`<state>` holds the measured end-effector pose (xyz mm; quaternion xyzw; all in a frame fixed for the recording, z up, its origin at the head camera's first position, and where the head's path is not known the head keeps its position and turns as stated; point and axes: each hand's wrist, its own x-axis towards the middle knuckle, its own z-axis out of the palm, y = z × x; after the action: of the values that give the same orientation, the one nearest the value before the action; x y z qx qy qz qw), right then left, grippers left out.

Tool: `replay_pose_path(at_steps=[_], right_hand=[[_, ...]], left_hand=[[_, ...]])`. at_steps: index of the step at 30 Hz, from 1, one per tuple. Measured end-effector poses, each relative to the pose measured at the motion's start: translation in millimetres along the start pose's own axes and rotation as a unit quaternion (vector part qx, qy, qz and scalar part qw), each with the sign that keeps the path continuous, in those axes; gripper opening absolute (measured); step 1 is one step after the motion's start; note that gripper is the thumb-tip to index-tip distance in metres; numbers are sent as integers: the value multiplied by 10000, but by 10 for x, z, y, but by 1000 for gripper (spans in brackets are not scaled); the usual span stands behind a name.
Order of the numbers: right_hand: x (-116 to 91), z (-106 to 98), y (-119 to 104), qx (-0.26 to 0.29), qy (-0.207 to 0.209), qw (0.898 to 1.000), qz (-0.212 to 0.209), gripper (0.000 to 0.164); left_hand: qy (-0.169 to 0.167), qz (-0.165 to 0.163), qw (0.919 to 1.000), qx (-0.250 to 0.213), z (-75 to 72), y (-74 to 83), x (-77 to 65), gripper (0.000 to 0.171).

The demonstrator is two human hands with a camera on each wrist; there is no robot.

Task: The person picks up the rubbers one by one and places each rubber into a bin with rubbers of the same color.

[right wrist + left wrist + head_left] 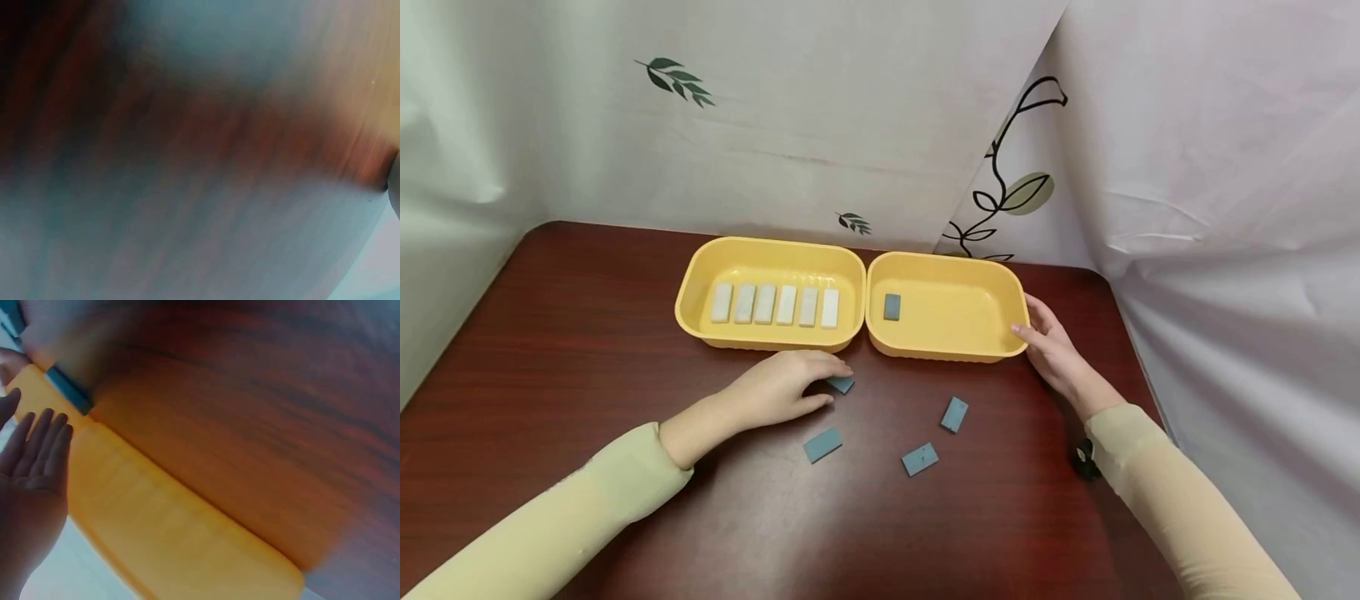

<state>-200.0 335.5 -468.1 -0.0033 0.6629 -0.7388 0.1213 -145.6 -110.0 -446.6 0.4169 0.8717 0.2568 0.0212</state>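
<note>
Left hand [793,385] by a blue block [842,384], right hand [1056,354] on a tray

Two yellow trays sit side by side, rims meeting, toward the far edge of the dark red-brown bench [1000,500]. In the left tray [752,340], six whitish blocks [765,304] lie in a single row, their long sides running near to far. The right tray [958,312] has one blue-grey block [892,307] toward its left end.

The left hand reaches in just on the near side of the left tray, partly covering the blue block, which lies on the bench near where the trays meet. Its grip is empty, fingers extended and thumb held apart; whether a fingertip touches the block cannot be told. The right hand's grip holds the right end of the right tray, thumb over the rim and fingers against the outside.

Three more blue pieces lie loose and well apart on the bench: a left piece [823,446] nearer than the left hand, a middle piece [920,459] nearest of all, and a right piece [954,415] on the near side of the right tray. Pale sleeves [587,500] cover both forearms. White sheeting [850,100] with leaf prints hangs behind the bench. The right wrist view is mostly blurred.
</note>
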Motion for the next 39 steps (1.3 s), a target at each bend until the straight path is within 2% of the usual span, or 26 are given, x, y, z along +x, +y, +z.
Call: replay_pose_path(at_steps=[5, 11, 18, 22, 30, 39], right_hand=[[5, 0, -3, 5, 11, 10000, 40, 51], [7, -16, 2, 7, -69, 9999, -73, 49], [19, 0, -7, 49, -15, 10000, -34, 50], [22, 5, -12, 89, -16, 10000, 6, 51], [15, 2, -1, 17, -3, 10000, 35, 50], [25, -14, 7, 14, -36, 10000, 13, 50]], left_hand=[[-152, 309, 9994, -58, 23, -71, 42, 37], [-262, 577, 9979, 98, 62, -134, 93, 37], [-532, 680, 9962, 132, 81, -160, 161, 33], [-624, 734, 9947, 350, 95, -154, 179, 30], [-560, 708, 9944, 541, 124, -152, 177, 24], [-387, 1015, 9915, 714, 112, -141, 187, 23]])
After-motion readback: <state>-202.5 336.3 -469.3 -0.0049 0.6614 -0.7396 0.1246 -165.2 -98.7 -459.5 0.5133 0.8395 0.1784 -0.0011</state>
